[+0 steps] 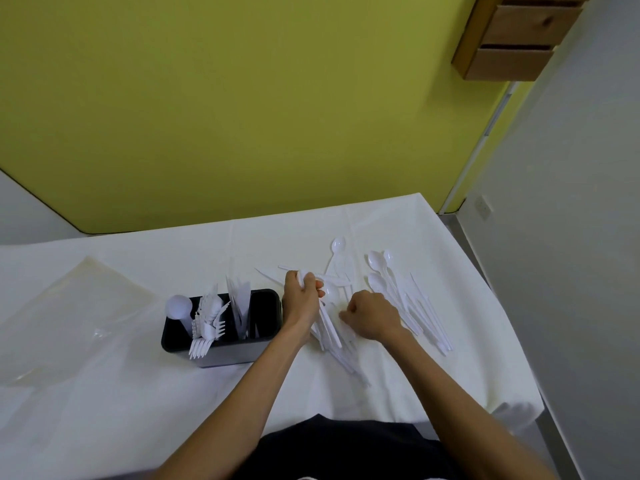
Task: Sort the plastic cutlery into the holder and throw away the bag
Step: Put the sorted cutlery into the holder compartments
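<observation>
A black cutlery holder (266,315) stands on the white table, with white forks (207,327), knives (239,299) and one round spoon (179,306) sticking out of it. Just right of the holder my left hand (300,303) grips a bundle of white plastic cutlery (327,327) whose handles fan out below the hand. My right hand (372,315) rests curled on the same pile, fingers pinching at a piece; what it holds is hard to see. Several loose spoons (398,292) lie further right. The clear plastic bag (69,317) lies flat at the left.
The white tablecloth (415,375) hangs over the table's right edge. A yellow-green wall (242,116) runs behind the table. A wooden drawer unit (512,39) hangs at the upper right.
</observation>
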`<state>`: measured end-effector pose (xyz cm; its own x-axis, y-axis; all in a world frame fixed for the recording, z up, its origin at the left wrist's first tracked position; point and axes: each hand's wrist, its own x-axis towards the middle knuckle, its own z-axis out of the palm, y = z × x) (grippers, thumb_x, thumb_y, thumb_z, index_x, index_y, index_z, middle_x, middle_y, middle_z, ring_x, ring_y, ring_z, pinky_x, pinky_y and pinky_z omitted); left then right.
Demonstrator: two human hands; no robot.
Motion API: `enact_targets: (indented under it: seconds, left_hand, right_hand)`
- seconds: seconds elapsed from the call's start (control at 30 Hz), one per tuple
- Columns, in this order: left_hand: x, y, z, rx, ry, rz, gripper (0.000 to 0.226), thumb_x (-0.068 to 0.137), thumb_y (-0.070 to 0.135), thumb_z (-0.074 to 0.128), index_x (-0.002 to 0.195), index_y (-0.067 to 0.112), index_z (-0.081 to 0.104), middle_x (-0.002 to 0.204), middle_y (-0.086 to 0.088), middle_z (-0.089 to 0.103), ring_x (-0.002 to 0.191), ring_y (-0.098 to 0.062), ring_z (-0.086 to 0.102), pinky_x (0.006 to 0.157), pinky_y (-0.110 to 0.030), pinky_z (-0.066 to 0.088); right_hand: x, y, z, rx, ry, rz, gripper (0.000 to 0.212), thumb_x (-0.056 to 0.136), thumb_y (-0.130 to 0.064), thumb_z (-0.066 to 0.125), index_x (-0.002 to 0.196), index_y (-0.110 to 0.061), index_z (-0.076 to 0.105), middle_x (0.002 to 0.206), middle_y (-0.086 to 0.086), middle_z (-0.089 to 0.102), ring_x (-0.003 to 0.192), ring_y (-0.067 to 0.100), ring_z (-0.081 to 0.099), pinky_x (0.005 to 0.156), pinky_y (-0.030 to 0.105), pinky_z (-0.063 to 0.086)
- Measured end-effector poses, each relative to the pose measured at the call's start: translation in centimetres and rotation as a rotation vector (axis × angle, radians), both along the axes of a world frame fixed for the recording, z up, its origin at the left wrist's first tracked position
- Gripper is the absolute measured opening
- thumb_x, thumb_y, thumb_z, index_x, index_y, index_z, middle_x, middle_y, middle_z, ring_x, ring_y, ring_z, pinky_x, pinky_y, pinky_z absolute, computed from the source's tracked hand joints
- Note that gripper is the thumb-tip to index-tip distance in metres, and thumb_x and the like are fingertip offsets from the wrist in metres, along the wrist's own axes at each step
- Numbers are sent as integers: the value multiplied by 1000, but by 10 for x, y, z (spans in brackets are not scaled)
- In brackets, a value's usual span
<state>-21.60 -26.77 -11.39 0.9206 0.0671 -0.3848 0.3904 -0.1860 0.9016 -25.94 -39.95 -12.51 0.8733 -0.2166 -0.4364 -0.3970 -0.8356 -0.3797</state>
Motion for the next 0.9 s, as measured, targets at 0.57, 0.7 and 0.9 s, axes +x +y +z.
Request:
enact_targets:
  seconds: [0.57, 0.7, 0.9]
  left_hand:
    - [-2, -15, 23, -111, -48, -124, 23, 95, 38, 64, 105, 18, 60, 93, 3, 68, 76, -15, 62, 65, -25, 49]
    - [-5, -26, 42, -267, -96, -34, 9, 102, 19, 51, 103, 12, 56, 80, -2, 64, 62, -10, 59, 65, -28, 54]
    - [-5, -26, 71, -430, -185, 115, 19, 99, 28, 61, 88, 16, 51, 64, 8, 56, 49, -7, 53, 74, -43, 59]
  right_hand:
    - [-35, -12, 56, 476, -159, -53, 22, 98, -36, 56, 93, -23, 73, 79, -6, 75, 72, 14, 69, 69, 24, 53]
    - [-42, -11, 51, 333, -316, -221, 18, 96, -33, 60, 90, -23, 74, 81, -14, 70, 74, 3, 62, 63, 12, 40]
    - [-39, 18, 53, 1276, -230, -968, 37, 106, -34, 44, 116, -4, 63, 118, 11, 65, 104, 24, 62, 98, 42, 51]
